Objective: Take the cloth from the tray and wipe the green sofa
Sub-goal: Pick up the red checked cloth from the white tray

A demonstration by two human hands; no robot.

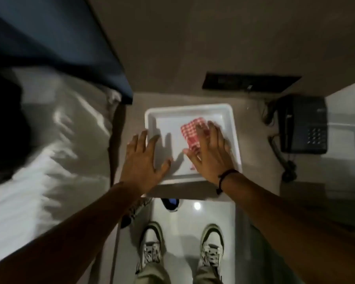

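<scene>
A white square tray (193, 110) sits on a beige bedside surface straight ahead of me. Inside it, toward the right, lies a folded red-and-white checked cloth (189, 133). My right hand (211, 152) is spread flat over the cloth's right and near part, fingers apart, covering much of it. My left hand (143, 160) hovers open over the tray's left rim, fingers spread, holding nothing. No green sofa is in view.
A bed with white sheets (49, 140) and a dark blue headboard (70, 48) fills the left. A black telephone (302, 124) with its cord stands right of the tray, below a dark wall panel (250, 83). My shoes (211, 249) stand on white floor below.
</scene>
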